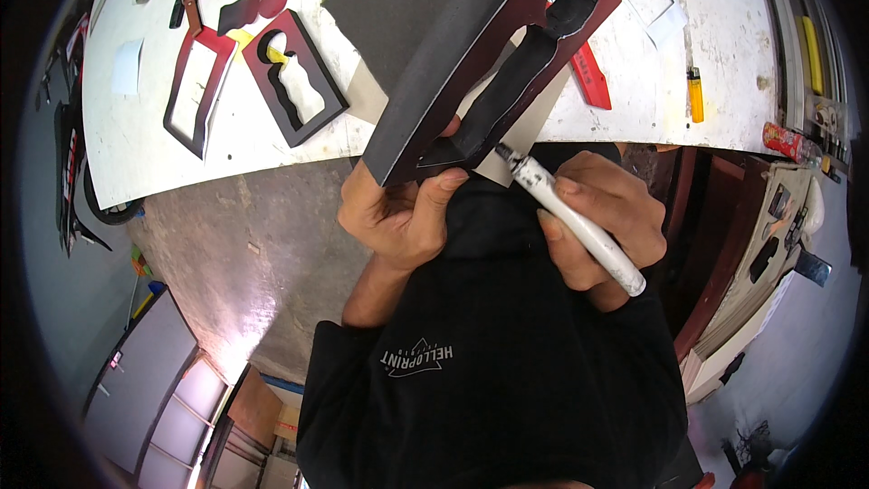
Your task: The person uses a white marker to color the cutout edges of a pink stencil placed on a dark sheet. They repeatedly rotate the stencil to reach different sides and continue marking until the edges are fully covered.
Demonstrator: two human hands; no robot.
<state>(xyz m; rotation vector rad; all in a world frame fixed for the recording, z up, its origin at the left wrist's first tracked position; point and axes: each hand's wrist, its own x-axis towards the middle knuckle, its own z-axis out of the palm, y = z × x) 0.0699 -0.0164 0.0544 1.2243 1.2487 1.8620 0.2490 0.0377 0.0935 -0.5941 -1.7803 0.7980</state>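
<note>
The right grip (602, 217), at five o'clock from a hollow maroon-and-black box (439, 72), is closed around a white marker (579, 228), dark tip just beside the box's lower end. The marker looks light, stiff and smooth; mid-barrel should hold securely. The left grip (389, 213), at seven o'clock, pinches that lower end, the box leaning away toward one o'clock. It is probably light and rigid, matte enough not to slip, but likely to dent at its edges and cutout rim; better to hold the outer walls. On the tabletop (742, 109) beyond, a smaller cutout box (310, 62) lies at nine o'clock, a yellow lighter (695, 95) at three.
</note>
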